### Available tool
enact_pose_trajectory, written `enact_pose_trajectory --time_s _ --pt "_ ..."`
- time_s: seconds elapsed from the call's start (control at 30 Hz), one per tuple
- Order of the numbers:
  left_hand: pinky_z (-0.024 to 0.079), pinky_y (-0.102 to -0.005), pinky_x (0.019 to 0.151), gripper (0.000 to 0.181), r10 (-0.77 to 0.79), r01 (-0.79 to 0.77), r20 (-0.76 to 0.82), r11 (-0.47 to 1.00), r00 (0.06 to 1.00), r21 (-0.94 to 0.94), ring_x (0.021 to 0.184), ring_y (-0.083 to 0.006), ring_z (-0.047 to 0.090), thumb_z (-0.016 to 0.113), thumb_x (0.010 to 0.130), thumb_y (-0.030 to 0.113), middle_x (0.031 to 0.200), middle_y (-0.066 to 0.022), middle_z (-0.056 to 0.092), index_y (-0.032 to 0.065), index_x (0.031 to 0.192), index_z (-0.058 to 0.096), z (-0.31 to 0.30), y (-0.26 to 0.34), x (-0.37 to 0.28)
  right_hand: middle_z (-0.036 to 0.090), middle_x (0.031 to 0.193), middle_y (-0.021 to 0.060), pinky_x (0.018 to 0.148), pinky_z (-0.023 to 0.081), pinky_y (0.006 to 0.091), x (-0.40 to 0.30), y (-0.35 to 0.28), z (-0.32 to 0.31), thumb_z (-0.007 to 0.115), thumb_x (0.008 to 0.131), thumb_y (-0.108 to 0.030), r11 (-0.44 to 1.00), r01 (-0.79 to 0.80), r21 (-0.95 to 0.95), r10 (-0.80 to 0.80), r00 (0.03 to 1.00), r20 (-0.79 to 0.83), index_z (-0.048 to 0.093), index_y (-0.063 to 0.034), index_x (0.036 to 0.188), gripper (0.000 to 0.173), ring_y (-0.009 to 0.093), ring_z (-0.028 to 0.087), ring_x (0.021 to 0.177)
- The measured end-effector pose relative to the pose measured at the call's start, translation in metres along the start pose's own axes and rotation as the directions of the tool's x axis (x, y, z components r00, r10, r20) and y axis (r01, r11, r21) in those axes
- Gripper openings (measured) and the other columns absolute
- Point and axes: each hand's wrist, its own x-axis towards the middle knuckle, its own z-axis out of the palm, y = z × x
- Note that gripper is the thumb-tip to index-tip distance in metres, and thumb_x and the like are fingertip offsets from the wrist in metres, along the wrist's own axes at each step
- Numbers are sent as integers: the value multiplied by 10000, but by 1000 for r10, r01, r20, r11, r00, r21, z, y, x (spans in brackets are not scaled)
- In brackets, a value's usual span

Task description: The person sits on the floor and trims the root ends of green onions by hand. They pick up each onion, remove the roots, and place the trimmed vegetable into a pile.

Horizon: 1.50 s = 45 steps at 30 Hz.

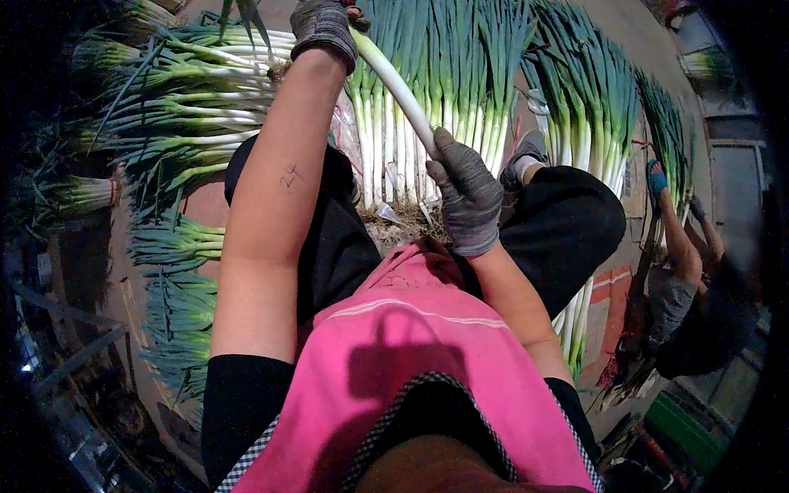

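One leek point(394, 83) slants between my two gloved hands. My left hand point(327, 28), in a grey knit glove at the top edge, is closed round its upper, greener part; some fingers are cut off by the frame. My right hand point(466, 191), gloved alike, grips the white lower end, hiding the root. Beneath lies a wide row of leeks point(444, 92), green leaves away from me and white stalks towards me, with roots and soil scraps point(400, 228) at the near end. Another pile of leeks point(203, 98) lies at the left, stalks pointing right.
Further leek bundles lie at the right point(579, 92) and lower left point(179, 308). A co-worker with gloved hands point(678, 246) crouches at the far right beside more leeks point(666, 123). My bent knees, in black trousers, flank the central row. A green object point(684, 425) is at the lower right.
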Motion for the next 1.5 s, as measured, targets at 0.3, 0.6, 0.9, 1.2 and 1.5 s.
enact_pose_trajectory --time_s 0.3,0.6,0.9,1.2,1.5 --pt "301 -289 341 210 69 -69 -37 998 997 -4 385 -132 382 607 809 224 573 -14 443 109 740 446 4 15 -24 608 800 74 562 503 240 8 -8 -1 593 821 -164 653 -653 385 635 748 192 598 2 925 196 118 583 660" --pt "321 -268 332 204 138 -133 -101 990 985 54 381 -116 383 609 810 227 572 -4 444 107 767 450 -1 15 -15 543 752 98 565 452 329 7 1 8 524 823 -153 976 -205 -67 201 978 -62 573 -70 823 96 237 568 641" --pt "315 -272 318 236 127 -118 -134 990 983 78 363 -117 369 625 798 269 531 10 419 134 687 465 -38 40 48 569 748 59 566 454 254 -3 7 -42 540 850 -187 506 -638 580 624 735 265 576 -14 862 178 125 536 608" --pt "297 -273 332 244 108 -81 -186 986 977 145 374 -118 339 589 820 276 536 6 410 120 690 455 -47 42 58 614 899 159 735 463 348 -38 49 -59 544 817 -395 729 -231 -645 641 560 524 569 -33 1057 435 258 603 852" --pt "365 -302 344 154 -15 20 -92 998 996 52 372 -132 417 608 790 167 614 -33 502 90 841 485 -25 14 -5 613 832 201 665 472 388 63 -5 64 626 668 -552 885 -437 -159 453 734 505 486 -80 1174 706 321 611 760"
